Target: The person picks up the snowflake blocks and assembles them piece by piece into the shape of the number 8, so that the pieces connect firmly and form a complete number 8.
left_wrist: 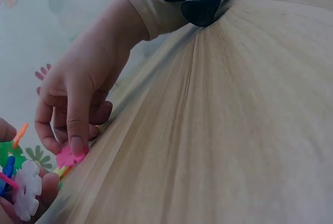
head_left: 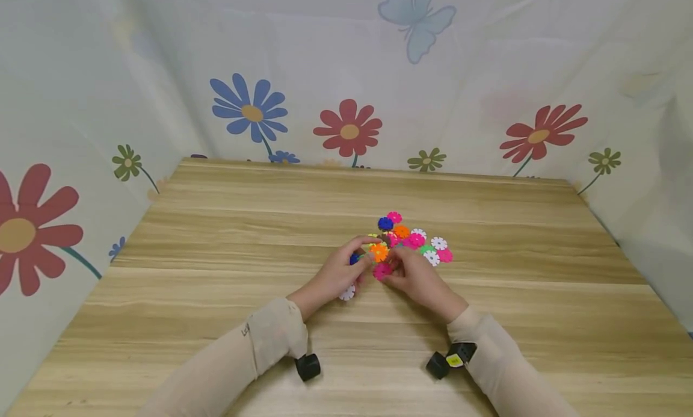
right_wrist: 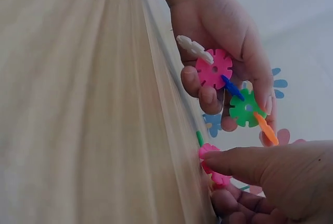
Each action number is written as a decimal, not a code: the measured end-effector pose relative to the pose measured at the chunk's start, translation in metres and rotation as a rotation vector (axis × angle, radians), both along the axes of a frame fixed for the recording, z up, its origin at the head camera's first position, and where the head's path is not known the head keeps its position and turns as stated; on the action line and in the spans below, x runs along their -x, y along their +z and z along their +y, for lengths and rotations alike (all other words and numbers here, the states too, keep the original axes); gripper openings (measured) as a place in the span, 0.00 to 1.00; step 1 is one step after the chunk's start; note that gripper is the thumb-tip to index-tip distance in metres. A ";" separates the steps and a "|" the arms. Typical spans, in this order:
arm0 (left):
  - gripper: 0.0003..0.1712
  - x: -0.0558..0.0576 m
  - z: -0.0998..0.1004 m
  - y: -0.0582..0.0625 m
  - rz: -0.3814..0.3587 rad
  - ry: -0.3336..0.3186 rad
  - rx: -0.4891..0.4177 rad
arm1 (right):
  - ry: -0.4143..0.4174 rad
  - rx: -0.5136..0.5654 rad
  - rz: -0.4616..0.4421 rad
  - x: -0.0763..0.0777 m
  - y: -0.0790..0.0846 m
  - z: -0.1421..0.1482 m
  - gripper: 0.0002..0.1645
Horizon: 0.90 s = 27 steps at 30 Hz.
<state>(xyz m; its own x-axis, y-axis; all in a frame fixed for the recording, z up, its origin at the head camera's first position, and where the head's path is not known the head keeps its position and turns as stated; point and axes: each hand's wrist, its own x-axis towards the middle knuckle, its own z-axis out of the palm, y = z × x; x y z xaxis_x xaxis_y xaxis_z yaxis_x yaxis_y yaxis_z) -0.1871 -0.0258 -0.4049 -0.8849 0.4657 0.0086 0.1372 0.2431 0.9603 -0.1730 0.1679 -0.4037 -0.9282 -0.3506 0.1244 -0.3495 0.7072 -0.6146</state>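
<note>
My left hand [head_left: 337, 275] holds a chain of notched plastic snowflake discs. In the right wrist view the chain runs from a white disc [right_wrist: 193, 48] through a pink disc [right_wrist: 214, 69], a blue disc [right_wrist: 232, 87] and a green disc [right_wrist: 247, 109] to an orange disc [right_wrist: 267, 129]. Close by on the right, my right hand [head_left: 423, 280] pinches a separate pink snowflake disc [left_wrist: 71, 157] by its edge, low over the table. Beyond both hands lies a loose pile of snowflake discs [head_left: 415, 240], partly hidden by the fingers.
The wooden table [head_left: 260, 224] spreads out around the hands. Behind it hangs a pale curtain [head_left: 303, 44] printed with flowers and a butterfly. A dark wrist camera [head_left: 308, 367] sits by the left cuff, another camera [head_left: 437, 365] by the right cuff.
</note>
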 end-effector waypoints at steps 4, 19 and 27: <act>0.26 0.000 0.001 0.000 0.022 0.022 0.047 | -0.026 0.059 -0.060 -0.002 0.002 0.002 0.13; 0.26 0.003 0.001 -0.003 0.210 0.115 0.251 | -0.082 0.140 0.074 -0.005 0.009 0.005 0.05; 0.26 0.002 0.001 -0.003 0.225 0.139 0.283 | -0.081 0.098 0.173 -0.008 0.009 0.002 0.05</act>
